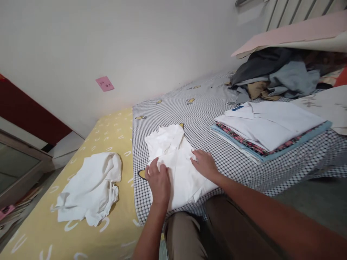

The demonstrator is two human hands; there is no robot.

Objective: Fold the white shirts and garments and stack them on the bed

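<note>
A white shirt [180, 173] lies partly folded on the checked bedding in front of my knees, its upper end turned over in a crumpled flap. My left hand [159, 182] is at the shirt's left edge, with bent fingers gripping the cloth. On the opposite edge, my right hand [205, 164] pinches the fabric between thumb and fingers. The lower end of the shirt reaches the bed's front edge near my legs. To the left, a second white garment [90, 186] rests loosely folded on the yellow sheet, apart from both hands.
A stack of folded clothes [271, 124], white on top, sits to the right. Behind it is a heap of dark and grey clothes [279, 74] under a pink sheet-like panel [298, 32]. A pale wall [151, 47] with a pink note [105, 83] borders the bed.
</note>
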